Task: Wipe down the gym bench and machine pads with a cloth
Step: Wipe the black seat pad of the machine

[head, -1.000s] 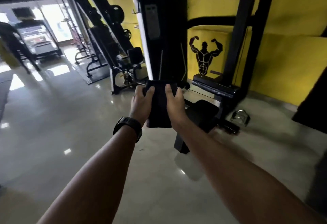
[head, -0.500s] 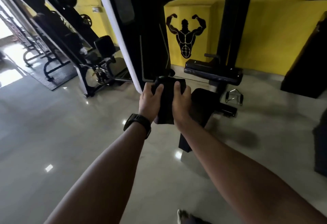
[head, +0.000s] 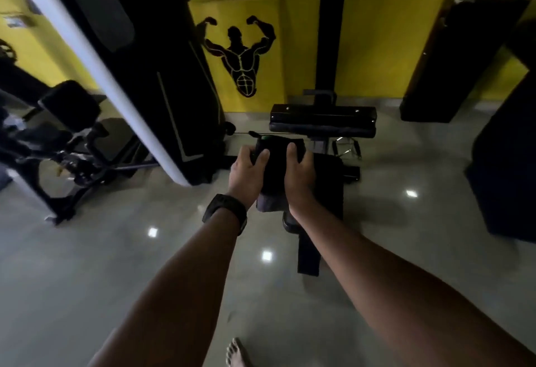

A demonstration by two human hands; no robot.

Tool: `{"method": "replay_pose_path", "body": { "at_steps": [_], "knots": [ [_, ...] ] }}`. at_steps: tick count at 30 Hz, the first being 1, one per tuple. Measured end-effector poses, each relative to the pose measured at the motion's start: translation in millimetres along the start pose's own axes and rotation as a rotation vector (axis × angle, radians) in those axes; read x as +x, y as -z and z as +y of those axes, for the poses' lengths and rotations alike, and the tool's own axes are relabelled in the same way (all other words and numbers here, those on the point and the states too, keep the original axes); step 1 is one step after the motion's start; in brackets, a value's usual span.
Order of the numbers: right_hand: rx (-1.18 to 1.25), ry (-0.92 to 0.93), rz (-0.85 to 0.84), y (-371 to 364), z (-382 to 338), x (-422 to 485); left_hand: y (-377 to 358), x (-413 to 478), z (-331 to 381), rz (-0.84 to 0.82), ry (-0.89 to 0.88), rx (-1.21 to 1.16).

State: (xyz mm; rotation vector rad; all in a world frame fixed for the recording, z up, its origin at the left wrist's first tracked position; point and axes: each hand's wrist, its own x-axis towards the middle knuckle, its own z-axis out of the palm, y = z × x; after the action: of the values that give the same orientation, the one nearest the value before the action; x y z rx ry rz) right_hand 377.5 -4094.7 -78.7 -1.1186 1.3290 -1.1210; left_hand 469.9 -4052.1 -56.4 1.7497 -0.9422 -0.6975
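Left hand: the bare left hand (head: 249,172), with a black watch (head: 225,212) on its wrist, sits at the centre of the frame, fingers curled over the left edge of a dark folded cloth (head: 275,175); closed on it.
Right hand: the bare right hand (head: 298,176), just right of the left, has its fingers wrapped over the cloth's right edge; closed on it too.
Dark folded cloth: held between both hands at frame centre, its lower end hanging below the palms; it is in front of the seat pad, and contact with the pad cannot be told.
Black padded machine seat: the seat pad (head: 329,184) lies just right of and behind the hands, on a black post.
Black padded roller bar: a wide black pad (head: 322,121) stands crosswise above the hands, near the wall.
Weight-stack housing: a tall black housing with a white edge (head: 139,76) leans across the upper left.
Yellow wall: the wall (head: 377,47) bears a black flexing-bodybuilder decal (head: 240,56) at upper centre.
Floor: glossy grey tiles (head: 87,265) with light spots; a bare foot (head: 236,352) shows at the bottom edge.
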Motion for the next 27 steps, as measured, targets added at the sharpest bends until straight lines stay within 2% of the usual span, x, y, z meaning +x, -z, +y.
{"method": "replay_pose_path", "body": {
  "at_steps": [7, 10, 13, 16, 23, 27],
  "knots": [
    [-0.007, -0.065, 0.283, -57, 29, 33, 10, 92, -39, -0.320, 0.023, 0.075],
    [-0.033, -0.114, 0.378, -70, 44, 57, 0, 125, -55, -0.463, 0.040, 0.073],
    [-0.036, -0.169, 0.474, -90, 64, 94, -16, 173, -75, -0.590, 0.012, 0.168],
    [-0.030, -0.213, 0.531, -108, 90, 139, -37, 224, -96, -0.679, -0.024, 0.224],
    [-0.114, -0.306, 0.654, -140, 151, 229, -91, 327, -151, -0.928, 0.011, 0.412],
    [-0.134, -0.376, 0.712, -146, 198, 269, -131, 366, -188, -1.004, -0.007, 0.498]
  ]
}}
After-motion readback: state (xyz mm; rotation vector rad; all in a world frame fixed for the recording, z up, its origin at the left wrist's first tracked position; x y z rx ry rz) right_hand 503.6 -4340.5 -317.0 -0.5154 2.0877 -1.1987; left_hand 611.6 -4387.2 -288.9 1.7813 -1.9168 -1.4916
